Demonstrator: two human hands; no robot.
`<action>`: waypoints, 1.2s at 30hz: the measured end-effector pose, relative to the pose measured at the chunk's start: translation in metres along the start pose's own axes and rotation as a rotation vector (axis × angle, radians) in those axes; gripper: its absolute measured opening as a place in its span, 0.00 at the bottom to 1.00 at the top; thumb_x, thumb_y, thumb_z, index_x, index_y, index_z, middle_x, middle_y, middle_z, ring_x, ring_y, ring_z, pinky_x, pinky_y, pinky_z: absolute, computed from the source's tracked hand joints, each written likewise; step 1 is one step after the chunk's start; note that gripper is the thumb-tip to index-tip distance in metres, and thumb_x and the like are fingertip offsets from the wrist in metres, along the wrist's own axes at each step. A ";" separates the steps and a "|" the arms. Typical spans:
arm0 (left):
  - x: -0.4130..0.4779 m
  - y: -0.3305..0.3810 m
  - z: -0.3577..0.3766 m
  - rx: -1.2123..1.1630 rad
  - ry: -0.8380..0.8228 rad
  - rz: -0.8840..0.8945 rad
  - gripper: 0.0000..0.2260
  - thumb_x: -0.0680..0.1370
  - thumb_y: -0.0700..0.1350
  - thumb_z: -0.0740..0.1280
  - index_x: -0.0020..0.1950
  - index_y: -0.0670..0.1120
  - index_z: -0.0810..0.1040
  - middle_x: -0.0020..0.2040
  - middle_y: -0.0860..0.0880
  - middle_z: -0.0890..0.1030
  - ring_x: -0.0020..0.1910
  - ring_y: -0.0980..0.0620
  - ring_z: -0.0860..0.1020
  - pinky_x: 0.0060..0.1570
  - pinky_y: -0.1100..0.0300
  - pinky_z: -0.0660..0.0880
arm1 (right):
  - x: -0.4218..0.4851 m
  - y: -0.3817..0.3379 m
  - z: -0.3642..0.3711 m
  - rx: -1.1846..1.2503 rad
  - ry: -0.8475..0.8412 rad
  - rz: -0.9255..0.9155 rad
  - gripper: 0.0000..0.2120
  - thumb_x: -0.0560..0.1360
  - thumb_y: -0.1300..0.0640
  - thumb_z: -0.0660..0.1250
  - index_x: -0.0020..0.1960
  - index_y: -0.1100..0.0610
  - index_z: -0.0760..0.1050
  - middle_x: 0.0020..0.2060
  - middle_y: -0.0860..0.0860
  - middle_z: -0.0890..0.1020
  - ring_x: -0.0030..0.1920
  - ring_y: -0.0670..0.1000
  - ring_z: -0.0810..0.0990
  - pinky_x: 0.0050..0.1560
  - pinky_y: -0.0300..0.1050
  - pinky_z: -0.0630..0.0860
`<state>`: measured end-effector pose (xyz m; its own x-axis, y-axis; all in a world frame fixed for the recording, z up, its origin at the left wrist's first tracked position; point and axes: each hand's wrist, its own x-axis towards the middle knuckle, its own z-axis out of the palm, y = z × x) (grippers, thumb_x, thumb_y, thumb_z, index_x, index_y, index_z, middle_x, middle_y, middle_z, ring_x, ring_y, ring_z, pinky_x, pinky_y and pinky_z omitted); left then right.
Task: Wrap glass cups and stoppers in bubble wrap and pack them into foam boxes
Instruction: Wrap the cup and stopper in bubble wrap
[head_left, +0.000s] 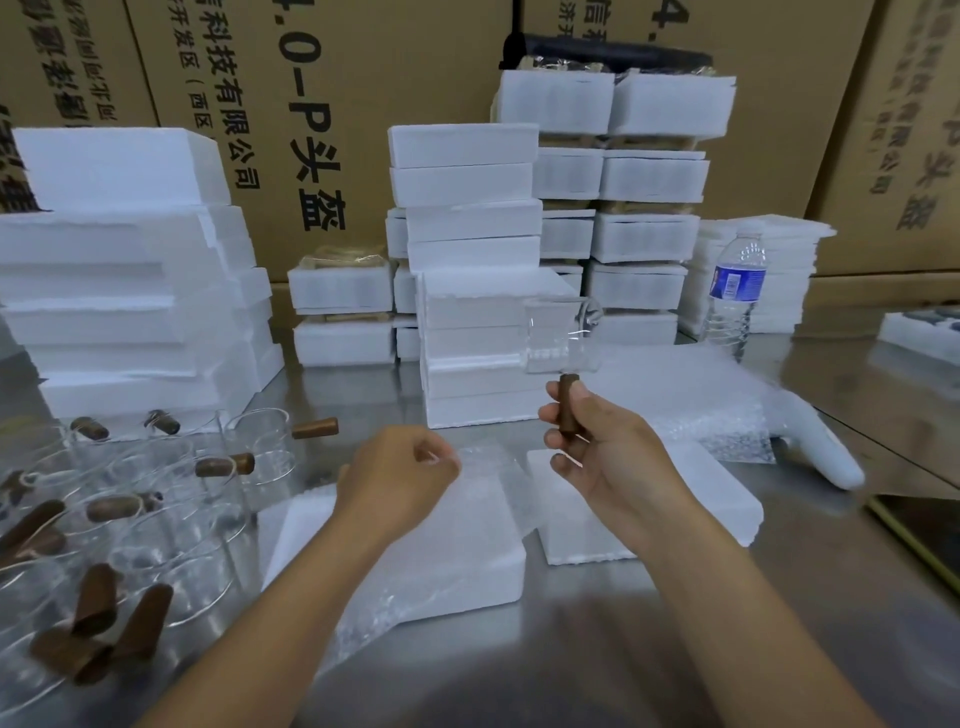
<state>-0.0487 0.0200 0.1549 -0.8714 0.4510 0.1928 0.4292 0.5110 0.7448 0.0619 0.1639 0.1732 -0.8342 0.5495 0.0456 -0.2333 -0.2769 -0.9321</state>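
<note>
The head camera shows two bare hands above a metal table (810, 597). The right hand (610, 457) is closed around the brown wooden handle (568, 405) of one glass cup (560, 338) and holds the cup up in the air, handle down, in front of the middle stack of foam boxes (478, 343). This cup is clear, short and round, with a small spout on its right side; through it the white foam is visible. The left hand (402, 470) is curled almost into a fist over a sheet of bubble wrap (447, 525), and I cannot tell if it pinches the sheet or is empty. The sheet lies over one low foam box (415, 582) in front of the person, and a second foam piece (717, 493) lies just beside it on the right. At the left of the table lies a group of more glass cups with wooden handles (135, 499); about ten brown handles show, but the glass overlaps and an exact count is not possible. More bubble wrap (691, 400) lies behind the right hand. One water bottle (735, 296) with a blue label stands at the right. Several stacks of white foam boxes stand behind, with large cardboard cartons (363, 78) printed with black characters at the back.
</note>
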 end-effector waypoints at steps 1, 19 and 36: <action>-0.001 -0.001 -0.003 -0.047 0.031 0.012 0.07 0.73 0.47 0.72 0.35 0.53 0.80 0.41 0.58 0.82 0.48 0.55 0.80 0.55 0.53 0.75 | 0.000 0.000 -0.001 -0.026 0.004 -0.014 0.10 0.80 0.52 0.61 0.48 0.54 0.79 0.34 0.46 0.81 0.30 0.44 0.76 0.36 0.39 0.71; -0.015 -0.023 -0.032 -0.520 0.271 0.160 0.05 0.75 0.44 0.70 0.41 0.54 0.81 0.40 0.58 0.83 0.47 0.59 0.80 0.52 0.63 0.72 | -0.003 0.007 -0.008 -0.558 -0.137 -0.070 0.11 0.79 0.53 0.61 0.46 0.51 0.82 0.37 0.48 0.79 0.35 0.42 0.76 0.44 0.37 0.72; -0.023 -0.014 -0.040 -0.584 0.372 0.319 0.09 0.74 0.47 0.70 0.40 0.63 0.80 0.43 0.62 0.82 0.49 0.63 0.79 0.56 0.59 0.73 | -0.007 0.002 -0.004 -0.620 -0.082 -0.381 0.11 0.79 0.57 0.60 0.46 0.46 0.79 0.34 0.37 0.78 0.34 0.37 0.75 0.39 0.29 0.72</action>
<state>-0.0439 -0.0269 0.1657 -0.7933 0.1824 0.5809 0.5685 -0.1199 0.8139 0.0691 0.1624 0.1699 -0.7922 0.4511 0.4111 -0.2093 0.4320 -0.8773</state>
